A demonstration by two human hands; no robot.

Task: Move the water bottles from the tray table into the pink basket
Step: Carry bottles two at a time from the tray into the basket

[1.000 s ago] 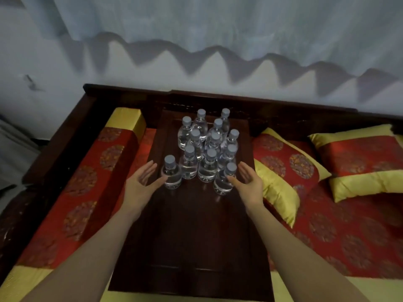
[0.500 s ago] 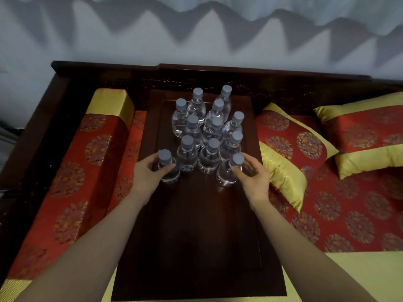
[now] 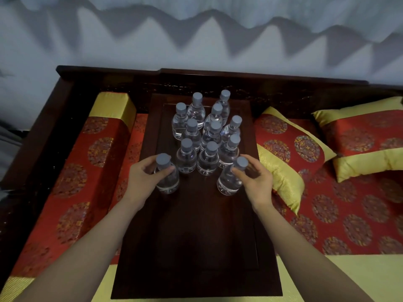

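- Centrally, in the head view, a dark wooden worktop (image 3: 196, 236) carries ten capped water bottles (image 3: 207, 136), clustered upright on its far half.
- The grip of the left hand (image 3: 144, 179) is clamped round the neck of the near-left bottle (image 3: 168, 182), just below its cap.
- The grip of the right hand (image 3: 255, 179) is clamped round the neck of the near-right bottle (image 3: 227, 184), which is slightly tilted.
- Both held bottles are just in front of the cluster; whether they touch the worktop cannot be told.
- Red-and-gold cushions (image 3: 290, 149) flank the worktop.
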